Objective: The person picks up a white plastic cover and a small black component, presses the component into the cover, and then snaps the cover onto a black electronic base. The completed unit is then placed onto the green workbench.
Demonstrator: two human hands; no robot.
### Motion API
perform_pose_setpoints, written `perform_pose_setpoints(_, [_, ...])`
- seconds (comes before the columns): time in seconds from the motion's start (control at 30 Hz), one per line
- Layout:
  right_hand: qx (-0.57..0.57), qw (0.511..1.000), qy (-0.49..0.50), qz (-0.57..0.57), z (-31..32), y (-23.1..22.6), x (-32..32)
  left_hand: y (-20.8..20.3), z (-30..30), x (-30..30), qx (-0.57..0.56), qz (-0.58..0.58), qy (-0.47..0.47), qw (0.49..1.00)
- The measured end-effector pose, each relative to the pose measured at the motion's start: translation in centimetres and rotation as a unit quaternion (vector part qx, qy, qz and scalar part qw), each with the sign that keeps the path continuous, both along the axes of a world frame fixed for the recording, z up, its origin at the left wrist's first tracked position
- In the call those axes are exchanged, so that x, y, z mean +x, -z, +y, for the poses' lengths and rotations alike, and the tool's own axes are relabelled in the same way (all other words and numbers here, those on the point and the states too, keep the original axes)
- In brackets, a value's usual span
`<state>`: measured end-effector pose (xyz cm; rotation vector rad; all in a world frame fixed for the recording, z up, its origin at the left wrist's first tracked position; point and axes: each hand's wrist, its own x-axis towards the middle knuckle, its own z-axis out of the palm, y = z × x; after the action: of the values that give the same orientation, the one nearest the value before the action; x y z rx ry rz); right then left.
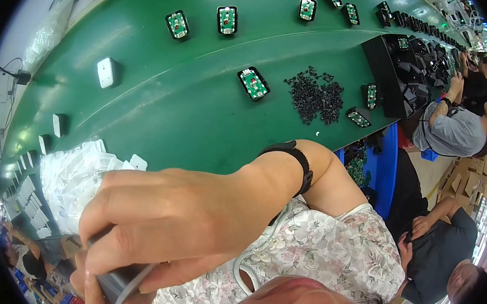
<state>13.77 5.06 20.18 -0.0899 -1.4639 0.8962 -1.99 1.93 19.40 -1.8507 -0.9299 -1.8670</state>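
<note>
My right hand [164, 220], with a black strap [303, 162] round its wrist, reaches across in front of me, fingers bent. It grips a dark grey plastic casing [116, 285] with a lighter grey rim at the lower left. Fingers of my left hand [92, 291] press against the same casing from below; the rest of that hand is hidden or out of the picture. On the green bench beyond lies a black casing with a green circuit board [254, 83]. Right of it is a heap of small black parts [315, 96].
Several more open casings with boards [227, 20] line the bench's far side. A white casing [106, 72] stands at left, near clear plastic bags [75, 176]. At right are a black bin [384, 77] and a blue tray [388, 163]. Other people [454, 128] sit nearby.
</note>
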Motion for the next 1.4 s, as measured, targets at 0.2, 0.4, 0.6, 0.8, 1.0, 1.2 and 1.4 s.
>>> perform_pose_setpoints(0.2, [-0.021, 0.998, 0.053, -0.004, -0.7, -0.1, 0.3, 0.9, 1.2, 1.5, 0.027, -0.039, -0.013, 0.999])
perform_pose_setpoints(0.4, [-0.013, 1.000, 0.013, -0.006, -0.3, 0.1, 1.1, 0.5, 5.0, -3.5, 0.188, 0.210, 0.413, 0.866])
perform_pose_setpoints(0.6, [-0.010, 0.995, 0.086, 0.044, -1.2, -2.1, -1.1, 1.2, 5.3, -1.9, 0.091, 0.107, 0.378, 0.915])
perform_pose_setpoints(0.8, [0.024, 0.998, 0.019, 0.062, 0.1, -5.1, -1.6, 2.3, 6.9, 3.9, -0.019, -0.027, 0.370, 0.928])
perform_pose_setpoints(1.0, [0.068, 0.996, 0.046, 0.018, -0.1, -5.6, -1.8, 2.3, 6.5, 6.7, -0.153, -0.122, 0.301, 0.933])
perform_pose_setpoints(1.2, [0.060, 0.994, 0.073, 0.063, 2.3, -2.6, -3.4, 1.3, 5.4, 4.9, -0.270, -0.188, 0.113, 0.937])
perform_pose_setpoints(1.4, [-0.078, 0.919, 0.252, -0.292, 7.5, 6.6, 0.3, 5.4, 11.4, -3.6, -0.449, -0.244, 0.118, 0.852])
